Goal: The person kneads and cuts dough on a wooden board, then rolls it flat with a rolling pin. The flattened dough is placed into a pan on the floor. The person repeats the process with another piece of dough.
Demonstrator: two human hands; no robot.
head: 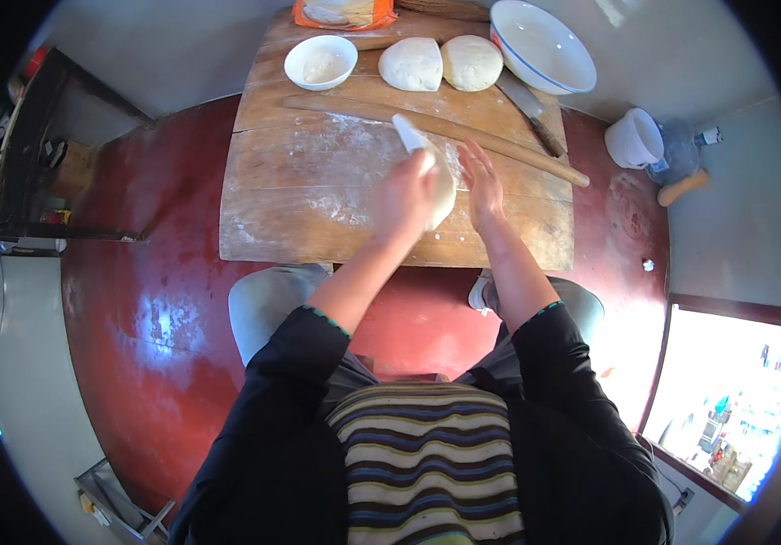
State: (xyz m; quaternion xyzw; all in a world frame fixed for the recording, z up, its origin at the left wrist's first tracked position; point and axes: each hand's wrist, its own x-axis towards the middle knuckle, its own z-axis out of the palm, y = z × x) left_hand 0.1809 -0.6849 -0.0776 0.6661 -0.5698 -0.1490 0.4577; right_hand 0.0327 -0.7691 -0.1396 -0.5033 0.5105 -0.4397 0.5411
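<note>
My left hand (401, 204) is closed around a flat white blade-like piece (407, 133) that juts out past the fist. Motion blur hides what exactly this piece is. Just right of that fist, a pale lump of dough (443, 194) rests on the floured wooden table (275, 184), partly covered by the hand. My right hand (483, 185) is beside the dough with its fingers extended and holds nothing. Beyond both hands a long wooden rolling pin (499, 142) lies slantwise across the table.
Along the far side are a white bowl of flour (321, 63), two dough pieces (409, 65) (472, 63), a large enamel basin (544, 48) and an orange bag (344, 13). A knife (530, 109) lies right of them. A white bucket (634, 139) stands on the red floor.
</note>
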